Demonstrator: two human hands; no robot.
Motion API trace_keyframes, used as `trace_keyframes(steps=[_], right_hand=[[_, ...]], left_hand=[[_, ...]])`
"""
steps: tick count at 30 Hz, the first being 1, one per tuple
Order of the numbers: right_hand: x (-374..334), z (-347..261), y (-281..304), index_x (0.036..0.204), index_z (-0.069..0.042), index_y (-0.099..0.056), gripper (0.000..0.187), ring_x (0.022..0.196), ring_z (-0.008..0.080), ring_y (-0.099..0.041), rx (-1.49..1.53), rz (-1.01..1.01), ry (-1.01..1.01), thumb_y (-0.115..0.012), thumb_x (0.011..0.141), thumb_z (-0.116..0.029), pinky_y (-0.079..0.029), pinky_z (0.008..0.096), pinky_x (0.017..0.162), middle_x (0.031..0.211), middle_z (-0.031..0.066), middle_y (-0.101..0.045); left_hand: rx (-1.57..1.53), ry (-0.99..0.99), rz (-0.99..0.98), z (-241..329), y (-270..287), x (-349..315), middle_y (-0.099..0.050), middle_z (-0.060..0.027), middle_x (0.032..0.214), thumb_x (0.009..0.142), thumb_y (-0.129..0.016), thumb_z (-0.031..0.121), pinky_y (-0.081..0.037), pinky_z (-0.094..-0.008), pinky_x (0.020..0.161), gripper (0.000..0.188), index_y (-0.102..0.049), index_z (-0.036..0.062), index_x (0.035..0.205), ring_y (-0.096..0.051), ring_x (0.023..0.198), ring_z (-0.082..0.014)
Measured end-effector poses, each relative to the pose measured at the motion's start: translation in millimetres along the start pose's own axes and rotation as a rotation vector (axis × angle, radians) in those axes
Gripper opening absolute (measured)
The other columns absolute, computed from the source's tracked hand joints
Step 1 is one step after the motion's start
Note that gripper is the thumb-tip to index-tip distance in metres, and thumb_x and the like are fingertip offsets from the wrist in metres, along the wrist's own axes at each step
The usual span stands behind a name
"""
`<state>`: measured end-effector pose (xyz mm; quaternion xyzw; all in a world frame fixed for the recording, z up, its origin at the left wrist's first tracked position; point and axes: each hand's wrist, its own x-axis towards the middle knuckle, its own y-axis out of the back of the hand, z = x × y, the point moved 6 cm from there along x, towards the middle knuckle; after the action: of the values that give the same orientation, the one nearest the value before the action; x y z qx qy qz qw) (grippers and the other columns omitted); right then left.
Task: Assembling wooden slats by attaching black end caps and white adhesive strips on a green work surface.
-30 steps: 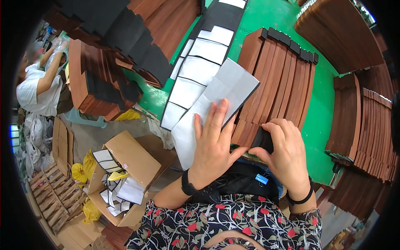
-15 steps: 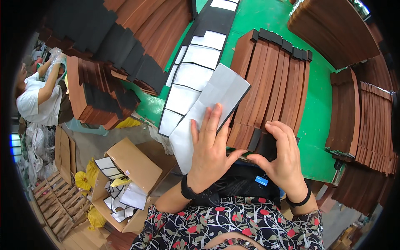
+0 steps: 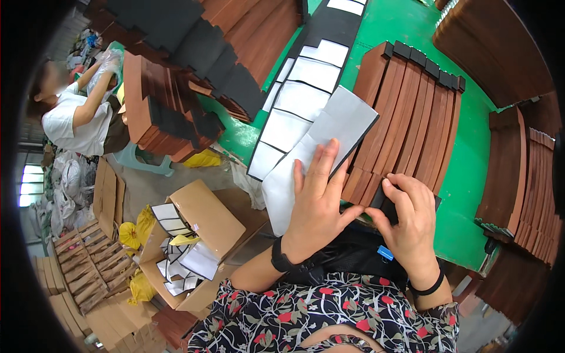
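Note:
A row of reddish-brown wooden boards (image 3: 406, 117) lies in front of me, with black pads (image 3: 432, 68) capping the far ends. My right hand (image 3: 412, 226) is at the near end, its thumb and curled fingers around a black pad (image 3: 386, 207) set against the boards. Part of that pad is hidden by the fingers. My left hand (image 3: 318, 220) has its fingers stretched out over a white-backed sheet with a black edge (image 3: 347, 117). Its thumb reaches to the near corner of the boards, close to the right thumb.
Under the sheet runs a black strip of white-backed pieces (image 3: 294, 106) on the green tabletop (image 3: 462, 226). More board stacks stand left (image 3: 159, 106) and right (image 3: 500, 165). A cardboard box (image 3: 206, 220) of backing scraps sits lower left. Another person (image 3: 76, 120) handles clear plastic at far left.
The whole view has shifted, so the scene sits further right. My right fingers have closed in over the black pad. My left hand stays spread on the sheet.

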<state>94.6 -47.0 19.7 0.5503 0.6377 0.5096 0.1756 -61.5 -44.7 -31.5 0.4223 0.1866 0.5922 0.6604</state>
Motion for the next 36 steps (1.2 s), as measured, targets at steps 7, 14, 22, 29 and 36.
trace_keyframes(steps=[7, 14, 22, 29, 36], right_hand=[[-3, 2, 2, 0.114, -0.001, -0.063, 0.055, 0.106, 0.0343, -0.062, -0.002, 0.020, 0.040, -0.086, 0.065, -0.010, -0.046, 0.0472, 0.093, 0.116, 0.0138, -0.065], [-8, 0, 1, 0.111, 0.001, -0.062, 0.052, 0.108, 0.0371, -0.062, 0.043, 0.052, -0.011, -0.083, 0.064, -0.004, -0.047, 0.0480, 0.095, 0.116, 0.0169, -0.064], [-11, 11, 13, 0.120, 0.000, -0.061, 0.062, 0.123, 0.0407, -0.057, 0.097, 0.049, -0.012, -0.088, 0.068, -0.020, -0.047, 0.0493, 0.099, 0.136, 0.0219, -0.057], [-21, -1, -10, 0.111, -0.002, -0.070, 0.038, 0.129, 0.0319, -0.054, -0.014, 0.038, 0.099, -0.073, 0.084, -0.027, -0.043, 0.0466, 0.104, 0.138, 0.0150, -0.059], [-31, 0, -15, 0.123, -0.002, -0.063, 0.049, 0.133, 0.0337, -0.052, 0.030, 0.063, 0.060, -0.076, 0.082, -0.025, -0.042, 0.0473, 0.106, 0.141, 0.0182, -0.056]], left_hand=[[-0.001, -0.018, 0.038, 2, -1, 2, -0.029, -0.0233, 0.162, 0.066, -0.090, 0.028, -0.024, -0.0678, 0.113, 0.096, -0.046, -0.0075, 0.144, -0.032, 0.149, -0.0403], [0.005, -0.021, 0.035, 2, 1, 0, -0.030, -0.0220, 0.163, 0.066, -0.090, 0.026, -0.025, -0.0674, 0.113, 0.098, -0.045, -0.0071, 0.145, -0.033, 0.149, -0.0388], [0.024, 0.024, 0.001, -1, -5, 5, -0.030, -0.0196, 0.163, 0.069, -0.089, 0.030, -0.021, -0.0635, 0.117, 0.097, -0.044, -0.0039, 0.147, -0.029, 0.151, -0.0357], [-0.008, 0.087, 0.021, -8, 7, -4, -0.030, -0.0218, 0.162, 0.069, -0.089, 0.023, -0.019, -0.0610, 0.120, 0.097, -0.041, -0.0032, 0.149, -0.032, 0.149, -0.0381], [0.002, 0.030, -0.015, -5, 1, -1, -0.030, -0.0237, 0.161, 0.070, -0.089, 0.024, -0.024, -0.0596, 0.119, 0.096, -0.040, -0.0076, 0.147, -0.033, 0.147, -0.0402]])
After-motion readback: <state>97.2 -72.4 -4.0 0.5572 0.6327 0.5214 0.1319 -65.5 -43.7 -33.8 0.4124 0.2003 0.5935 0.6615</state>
